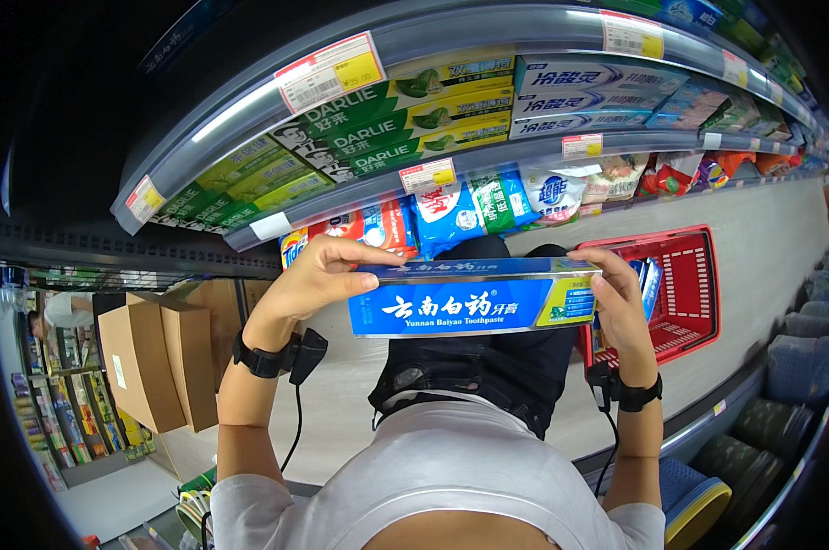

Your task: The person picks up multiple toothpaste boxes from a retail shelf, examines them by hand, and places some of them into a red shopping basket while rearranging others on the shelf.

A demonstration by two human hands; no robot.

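Note:
A blue, silver-edged Yunnan Baiyao toothpaste box (455,306) is held level in front of my body, its printed face towards me. My left hand (328,271) pinches its left end between thumb and fingers. At the opposite end, my right hand (617,292) grips the yellow-green corner. Beyond the box, bags of laundry detergent (473,210) stand on the lowest shelf. To the right, behind my right wrist, a red shopping basket (706,282) rests on the floor with several blue boxes (650,285) in it, partly hidden by my hand.
Stacked Darlie toothpaste boxes (414,120) and white-and-blue boxes (586,96) fill the shelf above. Cardboard cartons (146,364) stand to the left. Farther off at left is another person (67,309). Dark bins (775,419) and a blue-and-yellow basket (693,509) line the shelf at right.

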